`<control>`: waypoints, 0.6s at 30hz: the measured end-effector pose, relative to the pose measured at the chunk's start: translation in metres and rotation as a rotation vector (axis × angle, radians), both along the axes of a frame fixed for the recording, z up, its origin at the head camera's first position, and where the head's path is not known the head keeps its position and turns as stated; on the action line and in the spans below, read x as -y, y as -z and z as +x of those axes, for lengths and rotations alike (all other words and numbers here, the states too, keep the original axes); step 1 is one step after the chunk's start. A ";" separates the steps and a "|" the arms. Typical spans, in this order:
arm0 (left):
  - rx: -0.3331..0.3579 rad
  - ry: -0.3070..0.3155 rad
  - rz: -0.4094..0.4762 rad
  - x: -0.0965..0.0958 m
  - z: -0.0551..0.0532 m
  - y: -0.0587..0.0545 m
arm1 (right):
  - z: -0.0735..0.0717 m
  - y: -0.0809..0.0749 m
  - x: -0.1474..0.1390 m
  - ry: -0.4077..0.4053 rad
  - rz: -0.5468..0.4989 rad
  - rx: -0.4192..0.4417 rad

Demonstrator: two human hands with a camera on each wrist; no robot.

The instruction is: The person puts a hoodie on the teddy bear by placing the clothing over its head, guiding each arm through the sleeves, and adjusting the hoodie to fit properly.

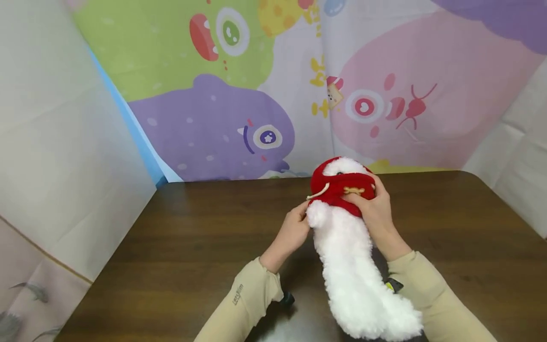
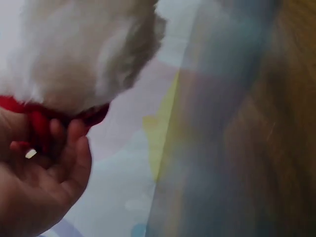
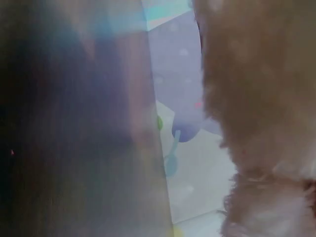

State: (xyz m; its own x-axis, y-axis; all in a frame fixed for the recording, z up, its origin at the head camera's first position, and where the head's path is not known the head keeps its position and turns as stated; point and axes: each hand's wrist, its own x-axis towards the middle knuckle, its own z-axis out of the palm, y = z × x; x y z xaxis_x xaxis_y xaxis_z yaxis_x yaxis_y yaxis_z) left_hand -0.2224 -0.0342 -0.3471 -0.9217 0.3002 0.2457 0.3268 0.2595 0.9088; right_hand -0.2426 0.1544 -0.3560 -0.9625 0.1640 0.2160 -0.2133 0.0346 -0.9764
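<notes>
A fluffy white plush toy [image 1: 350, 275] is held over the table, its lower end toward me. A red hooded garment [image 1: 320, 183] with a pale cord and a tan bone-shaped ornament [image 1: 353, 191] covers its upper end. My left hand [image 1: 295, 228] pinches the garment's edge at the left side. In the left wrist view its curled fingers [image 2: 79, 153] grip the red cloth below the white fur. My right hand [image 1: 379, 211] grips the garment's right side, thumb in front and fingers round the edge. Plush fur [image 3: 261, 98] fills the right of the right wrist view, where that hand is hidden.
The dark wooden table [image 1: 192, 237] extends around both arms. Behind it hangs a cartoon-printed cloth [image 1: 307, 118], and pale cloth [image 1: 64, 118] hangs at the left. A small dark object [image 1: 287, 299] shows beside the left sleeve.
</notes>
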 end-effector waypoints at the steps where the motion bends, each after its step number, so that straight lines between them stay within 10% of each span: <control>1: 0.039 0.035 -0.002 0.001 0.000 0.002 | 0.000 0.001 0.001 0.010 0.004 0.002; 4: 0.094 0.096 0.000 0.008 -0.005 0.006 | -0.002 0.003 0.002 -0.016 0.048 -0.012; 11: 0.041 -0.058 0.095 0.027 -0.028 0.011 | 0.003 0.006 0.004 -0.121 0.366 -0.084; 18: 0.221 0.048 0.061 0.026 -0.021 0.005 | 0.014 0.008 0.012 -0.231 0.510 -0.089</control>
State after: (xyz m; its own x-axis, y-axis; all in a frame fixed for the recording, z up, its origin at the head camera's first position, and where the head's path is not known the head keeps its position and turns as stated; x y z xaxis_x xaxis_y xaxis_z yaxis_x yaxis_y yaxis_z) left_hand -0.2435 -0.0606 -0.3517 -0.9401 0.3357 0.0584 0.1285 0.1904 0.9733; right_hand -0.2285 0.1428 -0.3639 -0.9356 -0.1948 0.2946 -0.3518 0.4405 -0.8260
